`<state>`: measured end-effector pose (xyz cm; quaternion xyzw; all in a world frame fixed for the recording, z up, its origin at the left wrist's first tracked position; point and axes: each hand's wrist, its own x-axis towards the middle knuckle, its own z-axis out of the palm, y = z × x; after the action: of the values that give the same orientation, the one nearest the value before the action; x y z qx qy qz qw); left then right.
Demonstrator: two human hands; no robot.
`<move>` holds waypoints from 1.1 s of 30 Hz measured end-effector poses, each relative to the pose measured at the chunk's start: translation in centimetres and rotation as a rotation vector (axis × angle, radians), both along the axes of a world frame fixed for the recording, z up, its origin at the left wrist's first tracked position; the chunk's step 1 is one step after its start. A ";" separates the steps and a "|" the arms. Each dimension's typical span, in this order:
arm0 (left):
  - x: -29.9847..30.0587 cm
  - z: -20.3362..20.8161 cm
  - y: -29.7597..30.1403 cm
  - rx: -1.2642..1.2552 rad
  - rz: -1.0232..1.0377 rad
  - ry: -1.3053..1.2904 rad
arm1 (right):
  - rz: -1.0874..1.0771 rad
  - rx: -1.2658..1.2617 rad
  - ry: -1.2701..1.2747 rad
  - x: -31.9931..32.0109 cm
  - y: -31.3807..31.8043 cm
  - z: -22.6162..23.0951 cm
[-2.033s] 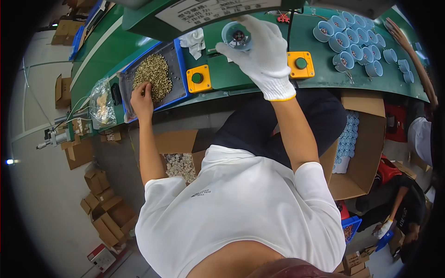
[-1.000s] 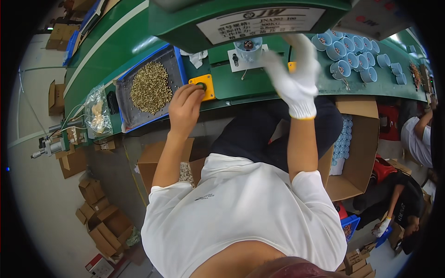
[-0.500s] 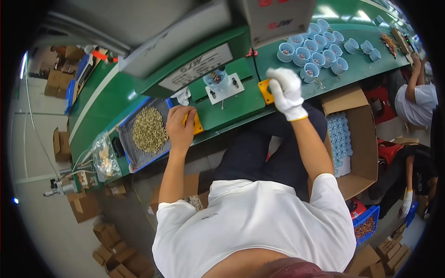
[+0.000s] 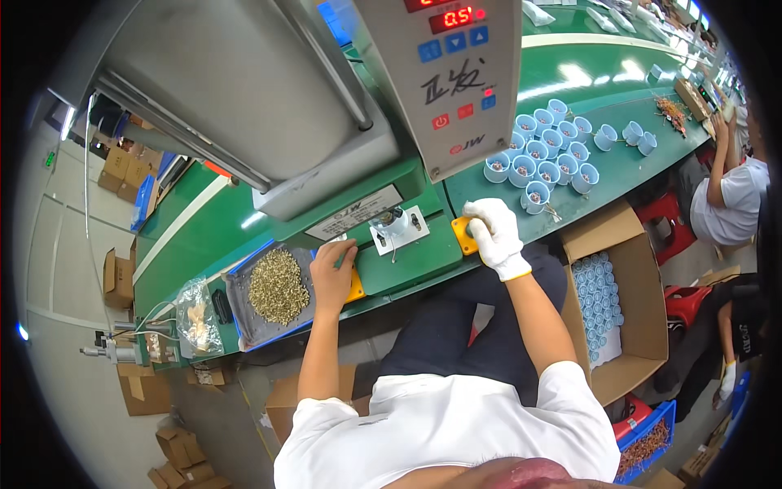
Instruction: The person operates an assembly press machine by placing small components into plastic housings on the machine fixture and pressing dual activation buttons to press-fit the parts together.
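Note:
My bare left hand [image 4: 332, 277] rests with bent fingers on the yellow button box [image 4: 356, 287] at the left of a green press base [image 4: 415, 261]. In a white glove, my right hand [image 4: 495, 238] is curled over the matching yellow button box [image 4: 465, 235] at the right. Between them a white fixture plate [image 4: 413, 231] with dark fasteners lies on the base. A pale blue cup [image 4: 389, 231] sits on that plate, partly hidden under the green press head [image 4: 358, 213]. A short wire end sticks out at the plate's front.
A blue-rimmed tray [image 4: 238, 303] of small brass-coloured parts stands at the left. Several blue cups [image 4: 536, 150] with wired parts stand on the right. A carton [image 4: 635, 326] of blue cups is beside my legs. The control panel [image 4: 456, 90] juts overhead. Co-workers sit at right.
The view has tilted, showing more of the control panel and the press above. Both hands stay on the yellow boxes. The cup on the plate is now more hidden by the press head.

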<state>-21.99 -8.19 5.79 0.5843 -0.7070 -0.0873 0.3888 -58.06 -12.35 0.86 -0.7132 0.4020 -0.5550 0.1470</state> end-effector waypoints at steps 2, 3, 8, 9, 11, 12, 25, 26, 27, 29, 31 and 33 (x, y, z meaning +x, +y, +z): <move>0.2 -0.2 0.0 0.041 0.021 0.083 | -0.010 0.019 -0.027 0.1 0.0 0.1; 0.2 -0.2 0.0 0.044 0.025 0.085 | -0.006 0.022 -0.025 0.1 0.1 0.2; 0.0 -0.3 -0.2 0.028 0.025 0.136 | 0.018 0.049 -0.067 0.0 -0.1 -0.1; 0.0 -0.4 -0.3 0.029 0.028 0.140 | 0.021 0.050 -0.064 0.0 -0.1 -0.2; 0.0 -0.2 -0.2 0.055 0.018 0.142 | 0.030 0.054 -0.051 -0.1 -0.3 -0.4; 0.1 -0.3 -0.1 0.057 0.021 0.147 | 0.033 0.056 -0.046 -0.1 -0.3 -0.6; -4.3 8.9 -2.6 -0.133 -0.145 0.175 | 0.006 0.136 -0.106 0.3 0.2 -0.7; -4.4 9.5 -3.5 0.030 -0.185 0.166 | -0.005 0.147 -0.121 0.4 0.1 -0.7; -4.4 9.9 -4.2 0.196 -0.225 0.156 | -0.007 0.147 -0.121 0.4 0.2 -0.7; -4.2 10.9 -5.1 0.252 -0.262 0.113 | 0.024 0.155 -0.169 0.4 0.2 -0.6; -3.9 10.7 -6.2 0.279 -0.293 0.084 | 0.029 0.143 -0.160 0.4 0.1 -0.8; -3.6 10.4 -7.4 0.253 -0.347 0.019 | 0.041 0.130 -0.146 0.6 0.1 -0.8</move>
<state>-25.60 -15.58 16.15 0.4969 -0.7767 -0.2467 0.2981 -57.48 -12.25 0.06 -0.6678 0.4109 -0.5752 0.2331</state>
